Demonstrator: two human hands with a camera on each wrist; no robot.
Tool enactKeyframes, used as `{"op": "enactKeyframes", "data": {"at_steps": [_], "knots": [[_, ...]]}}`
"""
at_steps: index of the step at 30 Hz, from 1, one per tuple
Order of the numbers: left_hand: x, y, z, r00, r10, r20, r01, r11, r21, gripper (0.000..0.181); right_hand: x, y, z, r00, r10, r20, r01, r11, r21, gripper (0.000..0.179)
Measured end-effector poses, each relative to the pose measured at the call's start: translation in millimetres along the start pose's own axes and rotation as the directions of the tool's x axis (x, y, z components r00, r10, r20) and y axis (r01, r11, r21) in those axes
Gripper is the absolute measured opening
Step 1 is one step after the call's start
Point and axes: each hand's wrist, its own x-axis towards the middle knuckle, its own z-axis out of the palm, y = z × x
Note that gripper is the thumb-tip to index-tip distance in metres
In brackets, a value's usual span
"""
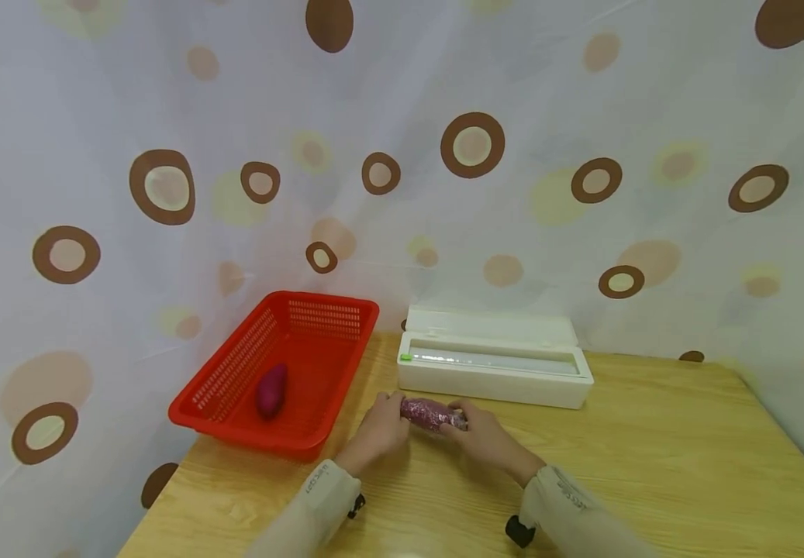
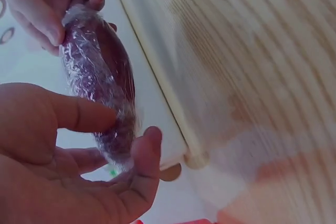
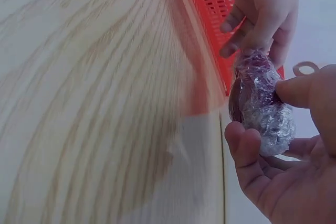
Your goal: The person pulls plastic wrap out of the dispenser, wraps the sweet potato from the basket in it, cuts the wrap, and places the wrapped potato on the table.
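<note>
A purple sweet potato [image 1: 431, 414] wrapped in clear plastic film is held level between both hands over the table. The left hand [image 1: 384, 425] grips its left end; in the left wrist view its thumb presses on the film and its fingers curl beneath. At the other end, the right hand [image 1: 481, 435] pinches the sweet potato between thumb and fingers. Crinkled film bunches at the tip [image 3: 275, 135] by the right hand. Another sweet potato [image 1: 272, 390], with no film visible on it, lies inside the red basket [image 1: 367, 325] to the left.
Behind the hands stands a long white box [image 1: 492, 389] with its lid [image 1: 492, 325] raised and a roll of clear film [image 1: 499, 361] inside. A green piece [image 1: 406, 357] sits at the box's left end. The wooden table [image 1: 667, 449] meets a patterned sheet at the back.
</note>
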Motion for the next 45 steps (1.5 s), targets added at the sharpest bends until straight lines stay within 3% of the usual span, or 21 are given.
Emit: {"op": "enactKeyframes", "data": {"at_steps": [4,7,17,24,28,32,35,40,45], "knots": [[5.4,-7.9,-5.4,0.995,-0.078,-0.058,0.076,0.996,-0.039,0.047,13.1,-6,15,1.000,-0.015,0.027,0.015,1.000,-0.002,0.050],[11.9,-13.6,-8.9,0.988,-0.110,-0.106,0.101,0.991,-0.084,0.050,22.6,-9,24,0.998,-0.040,0.053,0.040,0.999,0.001,0.053],[30.8,-24.5,-12.9,0.963,-0.219,-0.154,0.179,0.954,-0.241,0.055,41.6,-17,41,0.995,-0.085,0.043,0.088,0.995,-0.055,0.048],[39.3,-20.5,-9.2,0.954,-0.197,-0.227,0.119,0.941,-0.317,0.044,48.1,-18,45,0.996,-0.074,0.051,0.077,0.996,-0.049,0.052],[43.8,-20.7,-7.4,0.940,-0.191,-0.282,0.072,0.921,-0.383,0.041,51.5,-19,45,0.994,-0.070,0.080,0.071,0.997,-0.018,0.051],[46.1,-20.6,-8.2,0.930,-0.198,-0.311,0.064,0.918,-0.392,0.037,55.7,-20,46,0.985,-0.122,0.121,0.125,0.992,-0.023,0.048],[47.2,-21.3,-8.3,0.932,-0.201,-0.302,0.077,0.923,-0.377,0.036,57.4,-20,47,0.976,-0.162,0.146,0.168,0.985,-0.027,0.046],[48.7,-24.6,-6.0,0.940,-0.176,-0.292,0.068,0.936,-0.345,0.035,56.6,-19,49,0.975,-0.159,0.153,0.168,0.985,-0.044,0.042],[49.6,-27.2,-5.6,0.935,-0.165,-0.313,0.051,0.939,-0.340,0.037,57.4,-17,50,0.972,-0.186,0.141,0.198,0.978,-0.072,0.041]]}}
